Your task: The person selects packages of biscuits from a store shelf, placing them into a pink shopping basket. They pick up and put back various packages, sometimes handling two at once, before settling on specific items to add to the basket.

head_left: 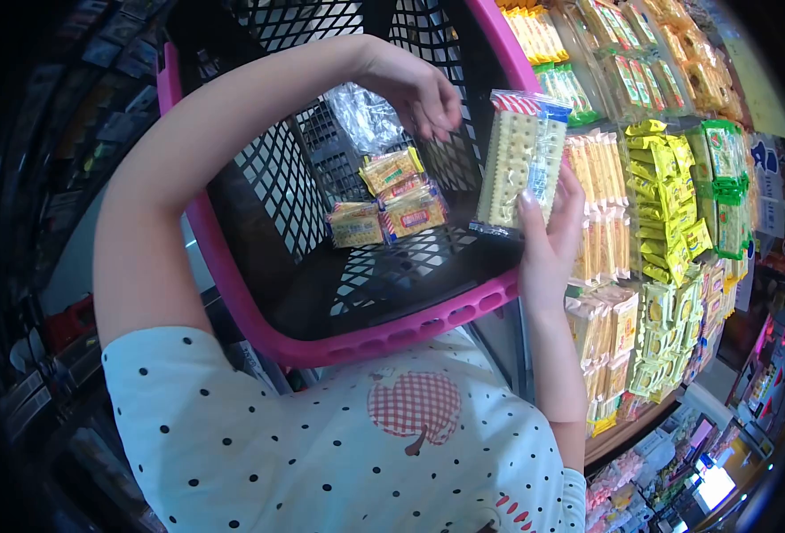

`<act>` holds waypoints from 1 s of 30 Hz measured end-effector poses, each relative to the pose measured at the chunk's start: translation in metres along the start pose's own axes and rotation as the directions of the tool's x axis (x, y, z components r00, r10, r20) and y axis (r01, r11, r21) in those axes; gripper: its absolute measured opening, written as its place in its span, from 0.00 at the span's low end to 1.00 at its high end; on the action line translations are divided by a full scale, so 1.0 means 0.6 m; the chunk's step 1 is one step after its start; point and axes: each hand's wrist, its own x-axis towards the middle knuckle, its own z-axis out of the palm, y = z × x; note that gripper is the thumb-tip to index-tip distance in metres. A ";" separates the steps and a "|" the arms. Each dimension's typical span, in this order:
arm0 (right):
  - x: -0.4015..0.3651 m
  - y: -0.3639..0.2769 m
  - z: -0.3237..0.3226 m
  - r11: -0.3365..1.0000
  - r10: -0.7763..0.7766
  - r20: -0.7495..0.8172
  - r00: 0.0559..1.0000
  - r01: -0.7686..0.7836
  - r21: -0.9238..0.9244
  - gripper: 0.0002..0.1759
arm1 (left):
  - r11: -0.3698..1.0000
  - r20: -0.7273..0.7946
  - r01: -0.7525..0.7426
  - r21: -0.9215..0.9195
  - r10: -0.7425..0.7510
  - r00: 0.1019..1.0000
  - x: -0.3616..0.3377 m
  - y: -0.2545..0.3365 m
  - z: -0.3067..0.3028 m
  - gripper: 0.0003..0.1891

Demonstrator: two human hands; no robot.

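Note:
My right hand (551,226) grips a clear packet of crackers (523,160) with a red-striped and blue top edge, thumb on its front. The packet is upright beside the right rim of a black shopping basket with a pink rim (392,345). Over the basket's inside, my left hand (421,96) hangs from a bent wrist, fingers loosely bent and holding nothing. Below it, several small snack packets (388,206) in yellow, red and blue wrappers lie on the basket floor. A clear plastic-wrapped item (366,120) lies farther back, partly hidden by my left arm.
To the right stands a shelf with rows of packaged snacks, among them yellow packets (663,200), green packets (725,195) and pale biscuit packs (597,209). Dark shelving (51,382) with goods runs along the left. A bright screen (715,482) glows at lower right.

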 end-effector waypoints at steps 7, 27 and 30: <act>0.001 0.007 0.004 0.961 -0.081 0.135 0.987 0.113 -0.252 0.27 | 0.866 -0.314 -0.376 -0.330 0.275 0.909 0.002 0.032 0.149 0.23; -0.016 0.011 0.003 0.881 -0.125 0.199 0.972 0.201 -0.429 0.20 | 0.769 0.025 0.260 0.583 -0.337 0.941 0.144 -0.358 0.189 0.17; -0.015 0.011 0.002 0.881 -0.124 0.181 0.976 0.193 -0.432 0.20 | 0.790 0.075 0.117 0.602 -0.202 0.976 0.161 -0.378 0.189 0.18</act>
